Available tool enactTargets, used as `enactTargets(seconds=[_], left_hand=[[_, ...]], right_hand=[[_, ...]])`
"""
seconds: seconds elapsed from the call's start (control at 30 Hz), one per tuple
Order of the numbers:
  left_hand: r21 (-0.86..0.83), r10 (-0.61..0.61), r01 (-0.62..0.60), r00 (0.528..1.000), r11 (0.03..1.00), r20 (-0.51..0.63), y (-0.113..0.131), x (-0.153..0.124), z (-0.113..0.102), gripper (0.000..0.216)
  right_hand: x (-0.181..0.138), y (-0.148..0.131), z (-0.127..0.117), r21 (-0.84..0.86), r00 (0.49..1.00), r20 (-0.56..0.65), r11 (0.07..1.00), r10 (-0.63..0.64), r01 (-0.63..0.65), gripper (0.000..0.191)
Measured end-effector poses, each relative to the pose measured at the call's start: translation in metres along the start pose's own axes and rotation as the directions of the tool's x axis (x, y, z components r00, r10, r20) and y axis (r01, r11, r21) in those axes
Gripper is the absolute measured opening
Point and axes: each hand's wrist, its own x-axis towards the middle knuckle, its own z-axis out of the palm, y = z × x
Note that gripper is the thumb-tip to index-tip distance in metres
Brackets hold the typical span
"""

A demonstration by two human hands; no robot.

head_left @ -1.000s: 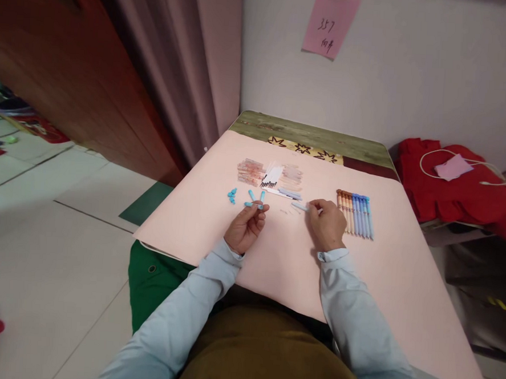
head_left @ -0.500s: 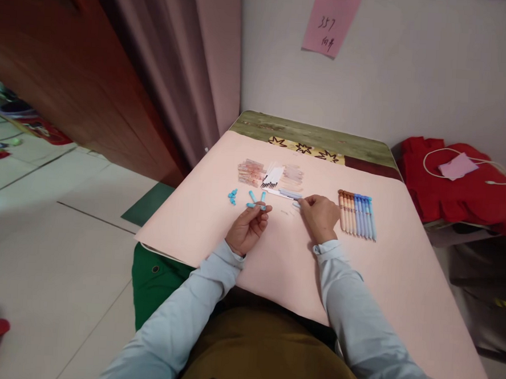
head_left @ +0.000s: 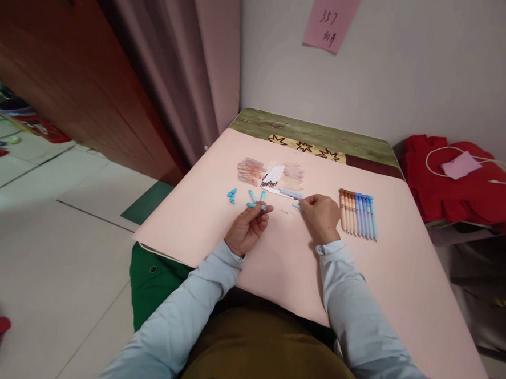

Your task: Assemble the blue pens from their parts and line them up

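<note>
My left hand is closed, with a short light-blue pen barrel part pinched between thumb and fingers. Just beyond it lie more light-blue tube pieces. Farther left is a small cluster of blue pen caps. My right hand rests low over the table, fingertips pressed together beside the near end of some pale-blue clear barrels. Whatever those fingertips pinch, if anything, is too small and hidden to make out. Thin white refills with dark tips lie between two groups of clear barrels.
A row of assembled pens, brown to blue, lies right of my right hand. Tiny springs or slivers sit between my hands. Pink paper covers the table. A red cloth with a white cord is at the right.
Both hands stay almost in the same place; the view has shifted very slightly. The pen parts on the table look unchanged.
</note>
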Motion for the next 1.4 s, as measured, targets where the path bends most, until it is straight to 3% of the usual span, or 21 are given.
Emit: enactTargets(seconds=[0.13,0.23,0.3,0.5,0.77,0.93,1.03,1.1,1.17,1.3,1.4], left_hand=[[0.004,-0.002,0.002,1.0,1.0,-0.003,0.0,0.0,-0.001,0.01],[0.019,-0.011,0.011,1.0,1.0,-0.001,0.0,-0.001,-0.002,0.009],[0.025,-0.011,0.01,1.0,1.0,0.009,-0.001,-0.001,-0.001,0.01],[0.088,0.0,-0.006,0.998,0.996,0.069,-0.004,-0.003,0.003,0.021],[0.193,-0.017,-0.003,0.995,0.981,0.099,-0.006,-0.002,0.004,0.027],[0.227,-0.059,0.029,0.991,0.973,0.124,-0.006,-0.003,0.003,0.026],[0.235,-0.121,0.081,0.979,0.969,0.161,-0.006,-0.004,0.002,0.027],[0.222,-0.155,0.116,0.973,0.968,0.171,-0.006,-0.005,0.002,0.025],[0.15,-0.149,0.128,0.979,0.98,0.14,-0.004,-0.006,0.003,0.018],[-0.143,0.028,-0.031,0.999,0.989,-0.023,0.003,-0.004,0.006,0.013],[-0.188,0.059,-0.073,0.995,0.979,-0.079,0.005,-0.003,0.006,0.016]], right_hand=[[-0.006,0.004,-0.007,0.293,0.993,-0.107,0.953,-0.044,0.074,0.024],[-0.024,-0.002,-0.009,0.602,0.978,-0.137,0.771,-0.155,0.206,0.028],[-0.041,-0.011,-0.009,0.698,0.957,-0.154,0.658,-0.246,0.281,0.023],[-0.071,-0.035,-0.007,0.658,0.849,-0.231,0.566,-0.476,0.497,0.014],[-0.075,-0.034,-0.003,0.604,0.813,-0.221,0.578,-0.539,0.548,0.01],[-0.074,-0.034,-0.002,0.694,0.855,-0.157,0.561,-0.494,0.451,0.014],[-0.072,-0.033,0.002,0.815,0.894,0.034,0.53,-0.446,0.233,0.024],[-0.069,-0.031,0.002,0.858,0.876,0.19,0.509,-0.444,0.072,0.031],[-0.063,-0.027,-0.002,0.864,0.874,0.234,0.504,-0.426,0.015,0.034],[-0.04,-0.006,-0.017,0.804,0.975,-0.048,0.571,-0.217,0.167,0.032],[-0.024,0.014,-0.024,0.593,0.982,-0.169,0.787,-0.082,0.168,0.033]])
